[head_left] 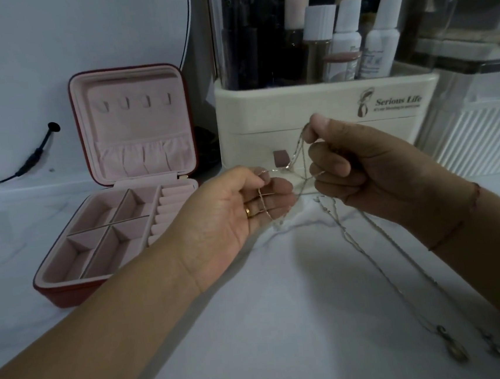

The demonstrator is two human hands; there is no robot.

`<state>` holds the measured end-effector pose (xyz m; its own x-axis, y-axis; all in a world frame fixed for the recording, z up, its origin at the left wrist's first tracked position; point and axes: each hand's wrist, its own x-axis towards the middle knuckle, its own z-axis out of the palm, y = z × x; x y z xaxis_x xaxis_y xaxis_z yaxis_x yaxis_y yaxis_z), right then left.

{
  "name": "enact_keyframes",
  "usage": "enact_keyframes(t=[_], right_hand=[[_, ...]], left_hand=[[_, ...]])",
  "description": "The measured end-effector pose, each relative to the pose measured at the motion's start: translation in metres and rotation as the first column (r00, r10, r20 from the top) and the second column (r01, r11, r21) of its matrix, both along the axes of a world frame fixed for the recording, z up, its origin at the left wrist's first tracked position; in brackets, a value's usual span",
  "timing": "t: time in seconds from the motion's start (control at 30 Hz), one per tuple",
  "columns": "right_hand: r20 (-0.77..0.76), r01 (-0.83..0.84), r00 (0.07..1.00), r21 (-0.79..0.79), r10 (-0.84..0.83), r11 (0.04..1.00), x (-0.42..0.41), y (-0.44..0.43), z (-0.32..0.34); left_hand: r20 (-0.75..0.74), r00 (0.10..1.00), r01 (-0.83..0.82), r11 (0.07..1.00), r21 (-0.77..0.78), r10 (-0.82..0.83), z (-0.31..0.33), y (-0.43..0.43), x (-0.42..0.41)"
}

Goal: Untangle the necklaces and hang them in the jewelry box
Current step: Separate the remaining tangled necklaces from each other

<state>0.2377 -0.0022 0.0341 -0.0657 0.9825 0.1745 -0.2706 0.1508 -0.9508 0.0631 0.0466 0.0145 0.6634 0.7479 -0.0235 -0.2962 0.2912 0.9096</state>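
Thin silver necklaces (371,257) stretch between both hands and trail down onto the white table, ending in two small pendants (455,348) at the lower right. My left hand (238,211), palm up with a gold ring, pinches a loop of chain at its fingertips. My right hand (359,166) grips the chains between thumb and curled fingers, a little higher. The chains cross each other between the hands. A red jewelry box (114,184) with pink lining stands open at the left. Its upright lid shows several bare hooks (136,102).
A cream cosmetic organizer (327,114) with several bottles (349,33) stands right behind the hands. A round mirror or lamp with a black cable (34,155) is at the far left. A ribbed white container (482,139) sits at the right.
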Motion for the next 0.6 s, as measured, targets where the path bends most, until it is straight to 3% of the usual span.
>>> enact_keyframes(t=[0.3,0.6], right_hand=[[0.086,-0.108,0.990,-0.018,0.109,0.994,-0.0021,-0.0004,-0.0027],[0.079,-0.159,0.984,-0.036,0.161,0.987,-0.0025,-0.0017,-0.0030]], left_hand=[[-0.160,0.985,-0.026,0.982,0.188,0.057,0.0024,-0.0052,0.0000],[-0.149,0.982,-0.077,0.973,0.218,0.112,0.0020,-0.0052,0.0006]])
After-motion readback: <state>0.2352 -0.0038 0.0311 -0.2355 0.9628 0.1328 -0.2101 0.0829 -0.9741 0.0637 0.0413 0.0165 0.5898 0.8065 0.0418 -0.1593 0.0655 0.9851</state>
